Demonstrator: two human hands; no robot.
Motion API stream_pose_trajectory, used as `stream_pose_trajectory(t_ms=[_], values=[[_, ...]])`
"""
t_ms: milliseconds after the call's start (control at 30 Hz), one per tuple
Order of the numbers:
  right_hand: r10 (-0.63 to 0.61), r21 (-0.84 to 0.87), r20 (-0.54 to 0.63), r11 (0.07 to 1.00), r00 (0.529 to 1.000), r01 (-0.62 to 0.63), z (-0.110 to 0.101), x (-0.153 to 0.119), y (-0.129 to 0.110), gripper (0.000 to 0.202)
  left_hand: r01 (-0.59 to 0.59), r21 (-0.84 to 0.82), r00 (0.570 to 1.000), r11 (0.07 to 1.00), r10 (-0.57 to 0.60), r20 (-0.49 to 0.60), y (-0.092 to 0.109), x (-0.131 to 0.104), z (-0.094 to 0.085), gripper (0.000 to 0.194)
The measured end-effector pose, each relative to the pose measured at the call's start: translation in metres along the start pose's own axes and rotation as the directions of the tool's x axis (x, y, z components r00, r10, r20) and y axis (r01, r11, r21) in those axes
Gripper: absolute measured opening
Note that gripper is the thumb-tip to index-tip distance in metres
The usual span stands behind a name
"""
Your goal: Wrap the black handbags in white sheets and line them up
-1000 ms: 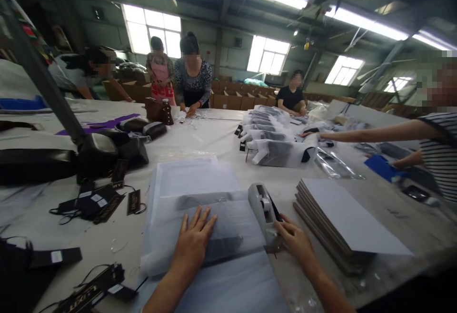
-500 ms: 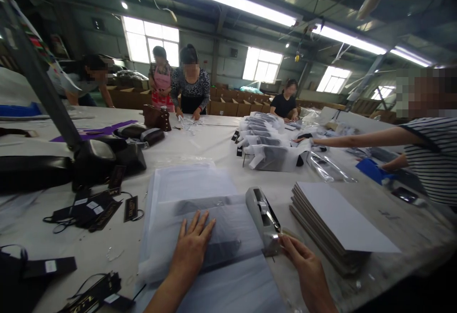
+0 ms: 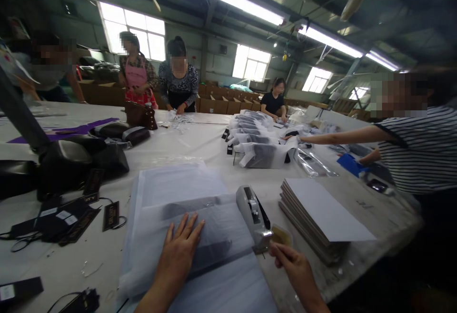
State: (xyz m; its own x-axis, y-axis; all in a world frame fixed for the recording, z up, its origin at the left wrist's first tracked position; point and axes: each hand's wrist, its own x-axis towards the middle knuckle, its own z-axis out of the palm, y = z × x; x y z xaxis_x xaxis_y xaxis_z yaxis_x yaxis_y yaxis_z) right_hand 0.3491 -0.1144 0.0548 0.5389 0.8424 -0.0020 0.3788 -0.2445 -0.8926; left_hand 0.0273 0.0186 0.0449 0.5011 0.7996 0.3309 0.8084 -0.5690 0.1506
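Note:
My left hand [image 3: 180, 251] lies with spread fingers on a dark item [image 3: 214, 251] covered by translucent white tissue paper [image 3: 235, 213]. More sheets [image 3: 178, 180] are under it. Just right of the paper stands a grey tape dispenser [image 3: 253, 213]. Close to the dispenser's front end, my right hand [image 3: 294, 265] has its thumb and fingertips pinched together. Whatever is between those fingertips is too small to make out; a yellowish clear piece [image 3: 282, 234] shows just behind them.
Right of the dispenser is a stack of boards [image 3: 324, 213]. Tissue-wrapped items [image 3: 253, 137] stand further back, where a person in stripes [image 3: 421, 146] reaches in. Black tags [image 3: 71, 218] and black bags [image 3: 67, 161] lie left. Other people work across the table [image 3: 171, 151].
The view has shifted, so most things sit further left. My right hand has drawn slightly back from the dispenser's front end. My left hand stays on the paper.

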Motion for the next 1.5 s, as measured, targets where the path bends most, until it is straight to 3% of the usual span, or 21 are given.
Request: stream_pose_trajectory(t_ms=[100, 167, 267, 367, 467, 533, 667, 767, 833, 967, 1167, 1267, 1367, 1433, 1500], values=[[-0.204, -0.125, 0.151, 0.967, 0.967, 0.223, -0.008, 0.004, -0.037, 0.037, 0.026, -0.05, 1.0, 0.998, -0.026, -0.002, 0.0, 0.001, -0.009, 0.045], [-0.324, -0.112, 0.31, 0.921, 0.894, 0.373, -0.003, 0.013, -0.069, 0.032, 0.064, -0.112, 0.998, 0.992, -0.065, -0.006, 0.0, 0.003, -0.018, 0.047], [-0.418, -0.031, 0.539, 0.858, 0.732, 0.513, 0.02, 0.034, -0.114, 0.029, 0.149, -0.233, 0.987, 0.961, -0.158, -0.021, -0.005, 0.004, -0.028, 0.048], [-0.472, 0.057, 0.714, 0.776, 0.518, 0.628, 0.059, 0.053, -0.155, 0.029, 0.231, -0.334, 0.964, 0.914, -0.262, -0.052, -0.017, 0.002, -0.028, 0.05], [-0.48, 0.134, 0.828, 0.671, 0.29, 0.729, 0.105, 0.068, -0.19, 0.032, 0.271, -0.402, 0.945, 0.875, -0.321, -0.063, -0.031, -0.004, -0.021, 0.051], [-0.452, 0.163, 0.876, 0.604, 0.167, 0.78, 0.136, 0.077, -0.208, 0.032, 0.308, -0.45, 0.929, 0.838, -0.366, -0.045, -0.037, -0.008, -0.017, 0.056], [-0.317, 0.162, 0.949, 0.496, 0.003, 0.853, 0.19, 0.095, -0.229, 0.032, 0.381, -0.555, 0.888, 0.739, -0.46, -0.004, -0.042, -0.012, -0.012, 0.073], [-0.228, 0.16, 0.971, 0.368, -0.077, 0.916, 0.218, 0.102, -0.237, 0.043, 0.383, -0.602, 0.874, 0.701, -0.486, -0.01, -0.042, -0.013, -0.01, 0.078], [-0.21, 0.122, 0.976, 0.276, -0.064, 0.953, 0.23, 0.102, -0.24, 0.056, 0.37, -0.616, 0.874, 0.695, -0.486, -0.024, -0.042, -0.014, -0.009, 0.079], [-0.229, -0.027, 0.972, 0.142, 0.059, 0.99, 0.243, 0.098, -0.244, 0.072, 0.363, -0.611, 0.881, 0.703, -0.472, -0.019, -0.042, -0.016, -0.008, 0.078], [-0.243, -0.218, 0.925, 0.283, 0.29, 0.934, 0.242, 0.124, -0.232, 0.1, 0.38, -0.607, 0.886, 0.698, -0.463, 0.022, -0.043, -0.015, -0.013, 0.074], [-0.298, -0.299, 0.864, 0.342, 0.405, 0.891, 0.223, 0.14, -0.217, 0.074, 0.387, -0.608, 0.886, 0.693, -0.462, 0.038, -0.044, -0.015, -0.015, 0.073], [-0.386, -0.359, 0.766, 0.409, 0.515, 0.839, 0.192, 0.132, -0.198, 0.049, 0.385, -0.586, 0.891, 0.713, -0.453, 0.035, -0.046, -0.015, -0.016, 0.069], [-0.462, -0.312, 0.712, 0.468, 0.53, 0.827, 0.169, 0.111, -0.181, 0.043, 0.386, -0.547, 0.896, 0.743, -0.443, 0.03, -0.045, -0.014, -0.02, 0.064], [-0.538, -0.197, 0.685, 0.513, 0.492, 0.835, 0.147, 0.08, -0.16, 0.041, 0.382, -0.466, 0.899, 0.798, -0.437, -0.012, -0.041, -0.008, -0.026, 0.058]])
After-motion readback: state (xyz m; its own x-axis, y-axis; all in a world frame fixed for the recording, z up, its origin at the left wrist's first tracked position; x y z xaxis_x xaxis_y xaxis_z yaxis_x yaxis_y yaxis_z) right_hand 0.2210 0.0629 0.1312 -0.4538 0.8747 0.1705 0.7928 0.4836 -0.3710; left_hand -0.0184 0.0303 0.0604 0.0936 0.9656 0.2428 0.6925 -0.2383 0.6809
